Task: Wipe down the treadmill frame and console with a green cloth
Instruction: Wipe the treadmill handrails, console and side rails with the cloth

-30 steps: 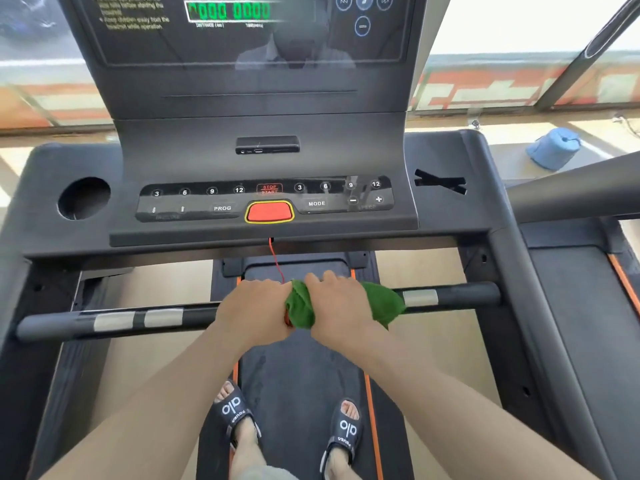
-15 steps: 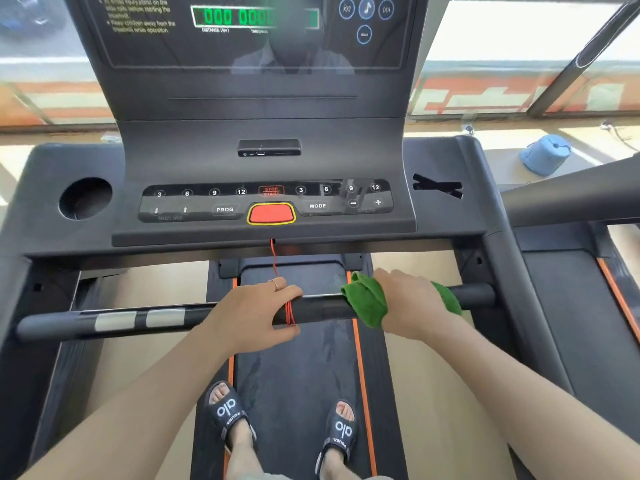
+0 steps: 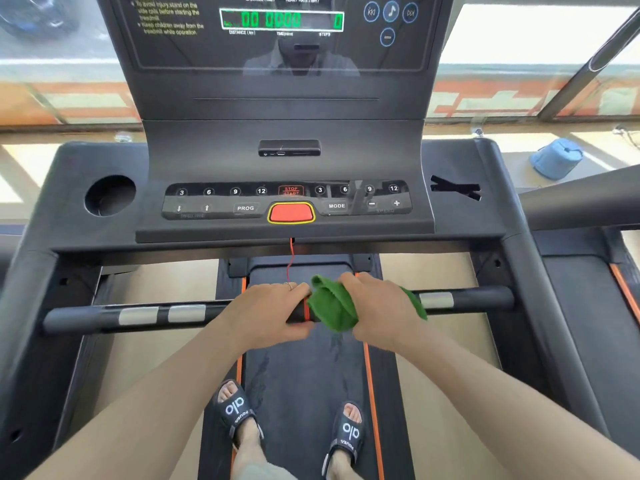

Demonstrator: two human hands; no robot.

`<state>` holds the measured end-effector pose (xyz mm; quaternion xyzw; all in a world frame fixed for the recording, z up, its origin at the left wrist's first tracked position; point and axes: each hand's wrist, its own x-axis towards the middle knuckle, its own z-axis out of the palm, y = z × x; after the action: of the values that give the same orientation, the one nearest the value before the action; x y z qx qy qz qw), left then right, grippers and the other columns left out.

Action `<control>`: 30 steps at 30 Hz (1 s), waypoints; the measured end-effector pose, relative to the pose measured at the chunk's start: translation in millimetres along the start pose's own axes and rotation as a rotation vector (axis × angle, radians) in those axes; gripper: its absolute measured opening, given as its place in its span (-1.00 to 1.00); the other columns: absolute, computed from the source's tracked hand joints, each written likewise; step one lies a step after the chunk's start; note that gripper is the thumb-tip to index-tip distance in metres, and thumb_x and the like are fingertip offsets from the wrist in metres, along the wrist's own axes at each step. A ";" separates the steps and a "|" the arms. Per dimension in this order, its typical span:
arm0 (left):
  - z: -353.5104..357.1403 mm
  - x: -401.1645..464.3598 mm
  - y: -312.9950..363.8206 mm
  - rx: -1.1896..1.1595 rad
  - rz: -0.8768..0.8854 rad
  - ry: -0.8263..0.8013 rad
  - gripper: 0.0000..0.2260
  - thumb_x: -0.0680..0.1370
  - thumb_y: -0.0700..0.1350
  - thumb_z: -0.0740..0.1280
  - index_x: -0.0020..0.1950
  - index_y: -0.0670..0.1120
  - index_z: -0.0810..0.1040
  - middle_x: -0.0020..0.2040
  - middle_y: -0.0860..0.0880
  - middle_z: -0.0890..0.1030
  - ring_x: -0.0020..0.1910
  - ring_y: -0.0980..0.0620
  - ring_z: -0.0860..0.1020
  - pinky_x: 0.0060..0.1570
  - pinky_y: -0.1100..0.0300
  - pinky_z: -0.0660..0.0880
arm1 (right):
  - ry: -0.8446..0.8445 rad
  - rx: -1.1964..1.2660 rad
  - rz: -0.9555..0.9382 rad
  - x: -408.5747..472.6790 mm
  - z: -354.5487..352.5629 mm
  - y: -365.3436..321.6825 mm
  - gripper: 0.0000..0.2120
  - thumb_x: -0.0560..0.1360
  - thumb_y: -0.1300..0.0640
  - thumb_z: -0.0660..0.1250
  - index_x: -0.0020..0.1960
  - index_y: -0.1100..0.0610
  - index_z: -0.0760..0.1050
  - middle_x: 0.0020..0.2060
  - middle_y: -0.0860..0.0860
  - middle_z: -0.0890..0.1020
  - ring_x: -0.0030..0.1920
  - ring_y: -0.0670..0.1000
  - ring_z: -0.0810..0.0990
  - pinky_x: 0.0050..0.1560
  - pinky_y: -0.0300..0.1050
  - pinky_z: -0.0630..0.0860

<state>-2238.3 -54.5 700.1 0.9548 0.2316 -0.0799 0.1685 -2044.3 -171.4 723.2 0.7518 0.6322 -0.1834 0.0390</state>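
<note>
Cloth: green cloth (image 3: 334,308) wrapped on handlebar (image 3: 464,299), gripped by right hand (image 3: 379,310), bunching toward its 9 o'clock.
Left hand (image 3: 268,311): grips bar.
Writing: console (image 3: 287,202) reads "PROG", "MODE", "STOP".

A gym or exercise room, seen from on a treadmill; its console (image 3: 287,202) carries a green digital readout (image 3: 282,20), speed and incline keys and a red stop button (image 3: 291,213); a crossbar (image 3: 138,315) spans the frame above the running belt (image 3: 304,375); a second treadmill's belt (image 3: 585,323) lies just beside it at the right edge; wide windows (image 3: 519,46) run along the far wall; a blue cap (image 3: 557,157) rests on the sill near the console's far right corner.
</note>
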 end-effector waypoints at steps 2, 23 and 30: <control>0.7 -1.3 -0.9 0.012 -0.022 -0.010 -0.69 0.47 0.27 0.19 0.00 0.05 0.34 -0.18 0.09 0.49 -0.20 0.04 0.53 -0.21 0.05 0.51 | 0.023 -0.092 0.051 -11.1 -0.7 25.8 -0.54 0.36 0.11 0.43 0.19 0.03 0.34 -0.02 0.01 0.52 -0.04 0.16 0.60 -0.16 -0.05 0.27; -3.2 5.6 11.9 0.046 -0.146 -0.036 -0.70 0.40 0.32 0.23 -0.13 0.13 0.31 -0.34 0.10 0.43 -0.33 0.05 0.44 -0.30 0.11 0.47 | -0.718 0.405 0.011 57.7 -30.6 -2.7 -0.52 0.25 0.12 0.60 0.10 0.11 0.52 -0.04 0.09 0.69 -0.04 0.15 0.70 -0.06 0.08 0.65; -11.4 6.9 18.8 0.045 -0.143 -0.123 -0.67 0.49 0.33 0.26 0.01 0.12 0.33 -0.13 0.11 0.54 -0.13 0.05 0.55 -0.22 0.10 0.49 | 0.085 0.073 -0.155 1.0 19.3 22.1 -0.53 0.32 0.05 0.49 0.16 0.01 0.39 -0.06 0.01 0.52 -0.08 0.15 0.60 -0.16 0.01 0.47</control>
<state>-2222.5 -63.3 714.5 0.9326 0.2866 -0.1554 0.1545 -2027.1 -180.4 701.1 0.7087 0.6825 -0.1765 -0.0296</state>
